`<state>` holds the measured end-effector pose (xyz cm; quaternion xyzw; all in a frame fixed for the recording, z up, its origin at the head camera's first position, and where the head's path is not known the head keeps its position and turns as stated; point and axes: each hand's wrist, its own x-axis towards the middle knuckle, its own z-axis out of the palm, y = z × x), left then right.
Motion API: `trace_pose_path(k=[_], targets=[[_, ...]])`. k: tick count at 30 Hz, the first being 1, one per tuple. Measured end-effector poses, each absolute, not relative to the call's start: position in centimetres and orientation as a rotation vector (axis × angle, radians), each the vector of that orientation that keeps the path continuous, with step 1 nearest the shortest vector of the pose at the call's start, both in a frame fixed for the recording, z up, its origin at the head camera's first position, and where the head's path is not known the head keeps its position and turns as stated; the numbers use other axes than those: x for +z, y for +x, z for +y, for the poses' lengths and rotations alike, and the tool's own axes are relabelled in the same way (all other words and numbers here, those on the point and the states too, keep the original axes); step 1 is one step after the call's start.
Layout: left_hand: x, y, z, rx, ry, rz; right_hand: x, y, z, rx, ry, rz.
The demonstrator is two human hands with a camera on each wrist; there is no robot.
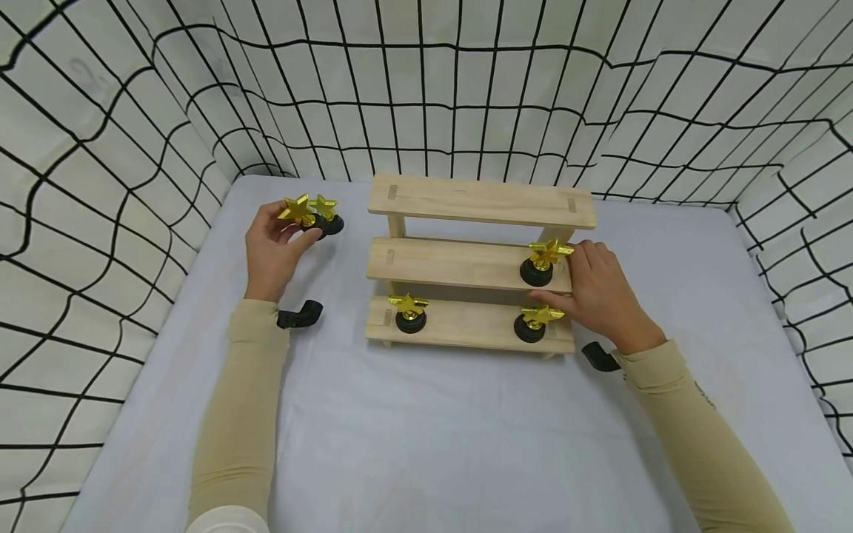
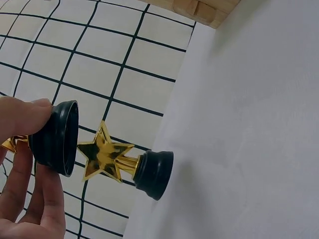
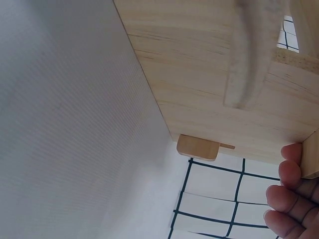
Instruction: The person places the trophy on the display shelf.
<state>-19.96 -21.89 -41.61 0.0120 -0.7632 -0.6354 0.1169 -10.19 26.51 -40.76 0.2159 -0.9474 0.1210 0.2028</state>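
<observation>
The left hand (image 1: 273,255) is pinching a gold star trophy (image 1: 298,212) by its round black base, with the thumb on one side and fingers on the other. A second star trophy (image 2: 110,155) is standing on the white tablecloth (image 1: 426,429), just beside the held one. The right hand (image 1: 608,300) is gripping the right end of the three-step wooden shelf (image 1: 446,262) at its middle step, with its thumb showing at the front. One more trophy (image 1: 537,271) is sitting on the middle step, close to that hand. On the bottom step, a left trophy (image 1: 410,318) and a right trophy (image 1: 530,329) are sitting near the two ends. Black wire grids (image 1: 421,46) are standing around the table.
</observation>
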Motion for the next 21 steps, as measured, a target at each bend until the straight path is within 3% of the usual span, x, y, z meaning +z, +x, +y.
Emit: trace_pose_path(k=[21], targets=[[-38.9,-18.5,-20.1,-1.796,-0.272,-2.239,-40.8,-10.3,26.6,0.347,0.638,-2.627]])
